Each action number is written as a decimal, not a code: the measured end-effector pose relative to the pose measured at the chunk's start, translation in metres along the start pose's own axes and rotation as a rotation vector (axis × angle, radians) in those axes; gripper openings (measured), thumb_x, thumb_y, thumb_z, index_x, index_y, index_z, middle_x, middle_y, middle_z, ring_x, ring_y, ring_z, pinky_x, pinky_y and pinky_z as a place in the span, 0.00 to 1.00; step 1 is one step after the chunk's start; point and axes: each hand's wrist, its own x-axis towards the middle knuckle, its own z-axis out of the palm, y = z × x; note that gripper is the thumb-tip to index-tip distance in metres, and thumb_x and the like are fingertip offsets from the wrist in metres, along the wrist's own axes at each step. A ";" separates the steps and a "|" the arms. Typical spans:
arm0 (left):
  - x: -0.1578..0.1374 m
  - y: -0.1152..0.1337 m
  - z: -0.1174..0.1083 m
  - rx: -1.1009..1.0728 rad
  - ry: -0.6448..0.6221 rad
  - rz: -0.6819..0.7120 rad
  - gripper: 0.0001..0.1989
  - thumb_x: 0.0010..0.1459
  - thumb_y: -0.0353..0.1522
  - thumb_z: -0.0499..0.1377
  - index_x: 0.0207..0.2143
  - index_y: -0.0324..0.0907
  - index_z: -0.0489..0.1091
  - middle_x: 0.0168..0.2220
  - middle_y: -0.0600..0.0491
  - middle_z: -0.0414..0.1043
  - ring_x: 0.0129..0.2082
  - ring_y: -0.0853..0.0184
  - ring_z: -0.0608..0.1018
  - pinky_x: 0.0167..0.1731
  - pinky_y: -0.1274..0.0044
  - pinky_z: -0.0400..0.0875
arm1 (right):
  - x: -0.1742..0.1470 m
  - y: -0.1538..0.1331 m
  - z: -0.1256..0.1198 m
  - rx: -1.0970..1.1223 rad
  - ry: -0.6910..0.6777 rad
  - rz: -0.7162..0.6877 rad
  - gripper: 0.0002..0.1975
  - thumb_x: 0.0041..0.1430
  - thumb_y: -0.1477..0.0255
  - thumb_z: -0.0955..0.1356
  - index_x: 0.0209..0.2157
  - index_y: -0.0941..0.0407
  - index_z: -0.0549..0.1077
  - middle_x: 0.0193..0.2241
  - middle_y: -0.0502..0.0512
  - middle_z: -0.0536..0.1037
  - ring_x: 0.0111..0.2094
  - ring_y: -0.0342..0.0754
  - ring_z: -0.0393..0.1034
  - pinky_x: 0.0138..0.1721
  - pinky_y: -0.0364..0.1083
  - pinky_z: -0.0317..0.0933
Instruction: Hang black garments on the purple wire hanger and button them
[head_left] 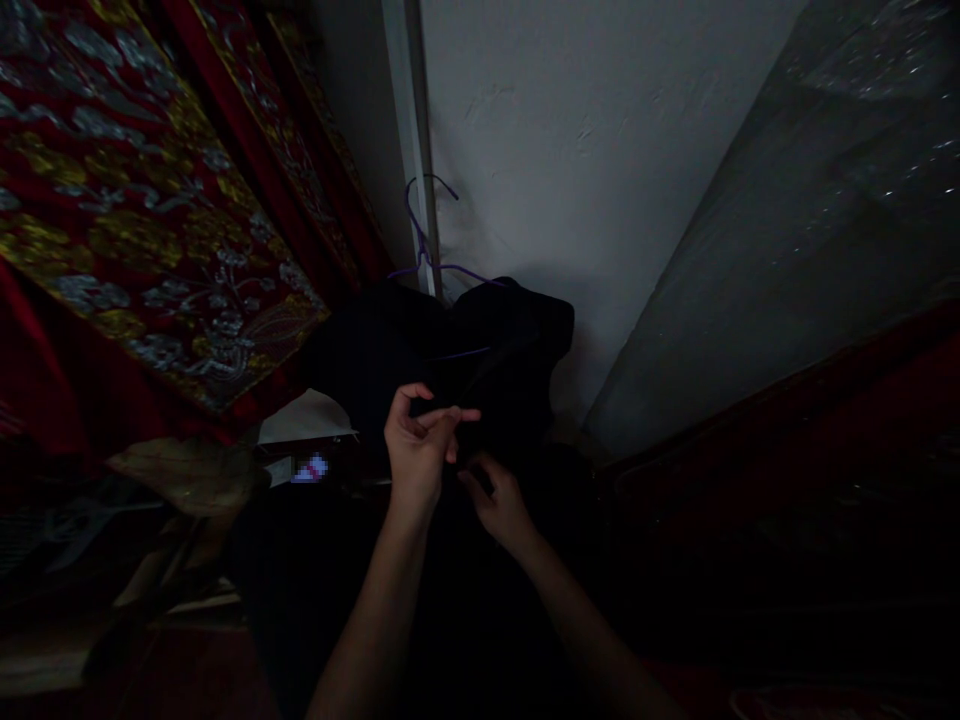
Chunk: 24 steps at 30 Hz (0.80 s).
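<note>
A dark garment (517,350) hangs in front of me on a thin purple wire hanger (469,271). Its neck opening shows the hanger's lower bar. At the front of the garment is my left hand (421,432), with thumb and fingers pinched together against the cloth and one finger pointing right. Just below and to the right, my right hand (498,496) has its fingers curled and pinched at the same dark cloth. The light is too dim to show the exact bit of cloth or any fastening between the fingertips.
Red cloth with gold and silver embroidery (142,180) hangs at left. Behind the garment are a pale wall (585,130) and a narrow upright strip (411,100). A clear plastic-like sheet (810,200) leans at right. Wooden pieces (184,475) lie low at left.
</note>
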 end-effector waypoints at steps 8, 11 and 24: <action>0.063 0.044 0.025 -0.020 -0.045 0.265 0.26 0.48 0.32 0.70 0.38 0.47 0.53 0.23 0.57 0.76 0.21 0.66 0.82 0.13 0.85 0.46 | 0.004 0.040 -0.003 -0.069 0.014 0.021 0.10 0.63 0.61 0.67 0.34 0.53 0.73 0.32 0.55 0.79 0.36 0.53 0.75 0.41 0.50 0.68; 0.064 0.050 0.031 -0.008 -0.097 0.282 0.25 0.50 0.32 0.70 0.38 0.47 0.54 0.24 0.58 0.76 0.17 0.71 0.77 0.13 0.85 0.47 | 0.011 0.044 -0.010 -0.092 -0.007 0.017 0.10 0.62 0.62 0.67 0.32 0.53 0.72 0.30 0.54 0.78 0.32 0.51 0.73 0.37 0.48 0.67; 0.049 0.061 0.013 0.346 -0.211 0.398 0.12 0.62 0.32 0.62 0.41 0.46 0.59 0.27 0.59 0.73 0.19 0.74 0.74 0.20 0.83 0.67 | 0.121 -0.138 -0.065 -0.073 -0.014 -0.511 0.14 0.69 0.65 0.65 0.53 0.50 0.73 0.38 0.52 0.79 0.38 0.47 0.73 0.41 0.46 0.64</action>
